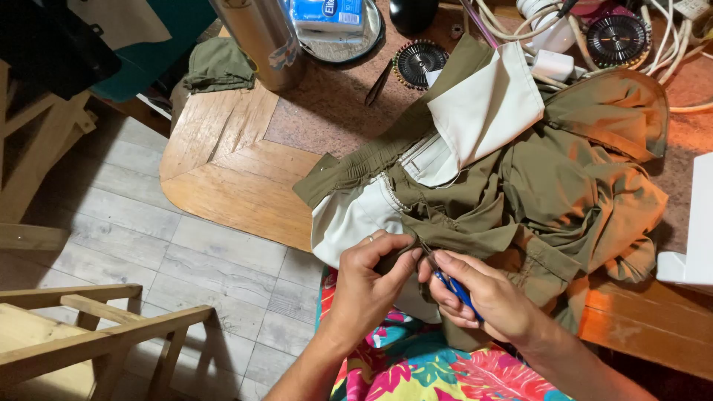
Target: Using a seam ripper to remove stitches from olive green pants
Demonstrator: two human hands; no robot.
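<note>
Closest to me, I see a bright floral fabric (416, 367) across the lap, pink, yellow and teal. Just above it my left hand (369, 286) is closed in a pinch on a fold of the olive garment (549, 193), a ring showing on one finger. My right hand (483, 293) is curled around a small blue-handled tool (451, 284), its thin metal tip pointing up and left into the seam, right beside the left thumb. The two hands nearly touch.

The garment lies bunched on the wooden table (223, 156), hanging partly over the near edge, with pale cream pocket linings (486, 104) turned out and a zipper line showing between them.

Farther back on the table I see a steel flask (260, 37), a round pin wheel (418, 63), a dark pair of tweezers or snips (377, 83), I cannot tell which, and a tangle of white cables (661, 37). A small olive scrap (217, 65) sits at the table's left corner. A wooden chair (89, 334) stands on the grey floor to the left.
</note>
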